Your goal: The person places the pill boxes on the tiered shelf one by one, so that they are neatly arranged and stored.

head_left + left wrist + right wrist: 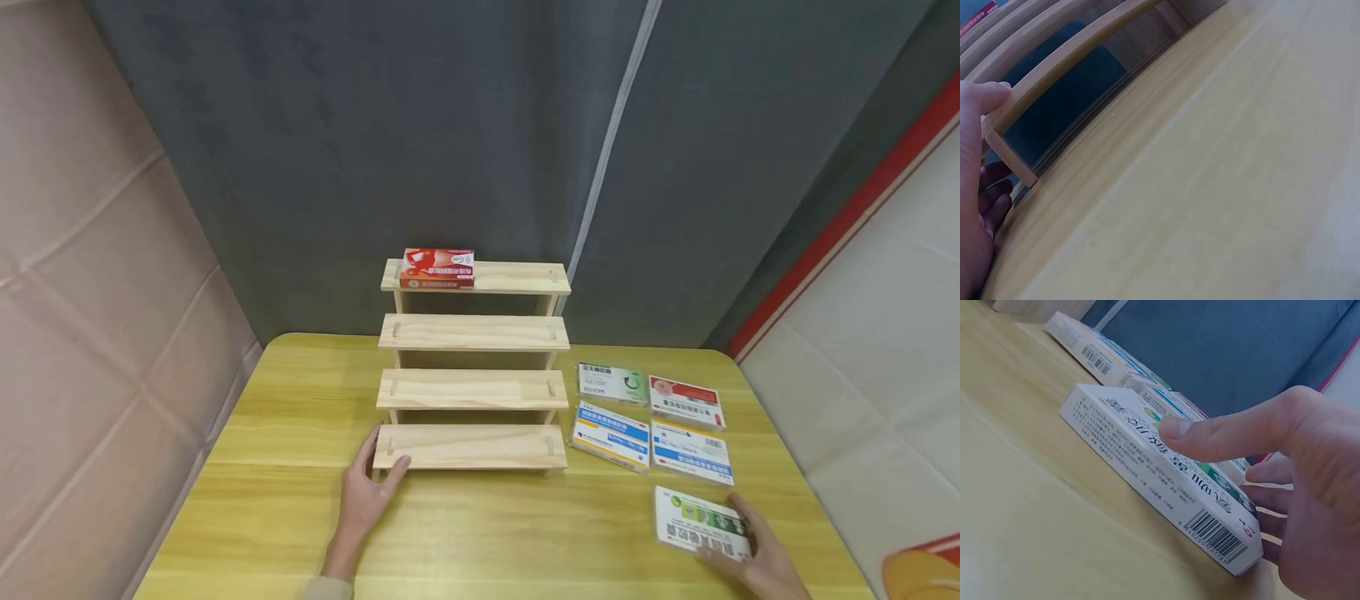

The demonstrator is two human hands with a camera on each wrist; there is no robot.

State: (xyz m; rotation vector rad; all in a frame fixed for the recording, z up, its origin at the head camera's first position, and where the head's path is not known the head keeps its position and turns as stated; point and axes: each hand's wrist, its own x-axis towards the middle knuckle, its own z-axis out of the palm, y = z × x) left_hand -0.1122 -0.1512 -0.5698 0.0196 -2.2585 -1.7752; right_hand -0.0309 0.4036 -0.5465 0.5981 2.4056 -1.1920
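A pale wooden stepped rack [472,447] with several tiers stands mid-table. My left hand [363,497] grips the left end of its lowest tier, thumb on the top board and fingers against the side; the left wrist view shows those fingers [997,194] beside the upright. At the lower right, my right hand [761,560] holds a white and green medicine box [693,515]. In the right wrist view its thumb [1175,428] lies across the box's top face, the other fingers behind the far edge. Whether that box touches the table cannot be told.
A red medicine box [437,268] lies on the rack's top tier, left side. Right of the rack lie a white-green box [611,383], a red-white box [686,402] and two blue-white boxes [611,435]. A dark curtain [450,125] hangs behind the table.
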